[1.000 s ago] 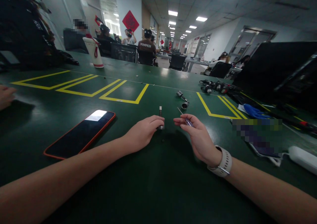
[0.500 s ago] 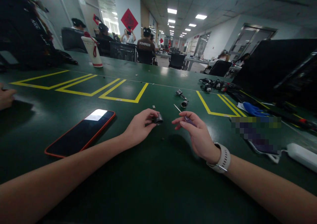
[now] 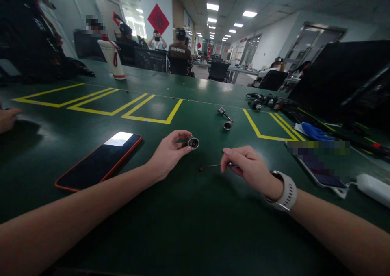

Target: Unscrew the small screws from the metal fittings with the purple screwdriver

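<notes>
- Left hand [image 3: 170, 152]: thumb and fingers pinched on a round metal part [image 3: 193, 142], hollow end toward the camera.
- Right hand [image 3: 245, 164]: closed round a slim screwdriver [image 3: 216, 166] — tip at a small dark piece [image 3: 200, 169] on the green table [image 3: 189, 227].
- Phone [image 3: 100, 162], orange-edged: beside left forearm.

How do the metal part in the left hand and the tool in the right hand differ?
The metal part is round and hollow, while the tool has a thin straight shaft.
The metal part's open end faces the camera; the tool points sideways, its tip at or beside a small dark ring.
The left hand leaves the metal part's opening visible; the right hand hides most of the tool's handle.
Both are held.
</notes>
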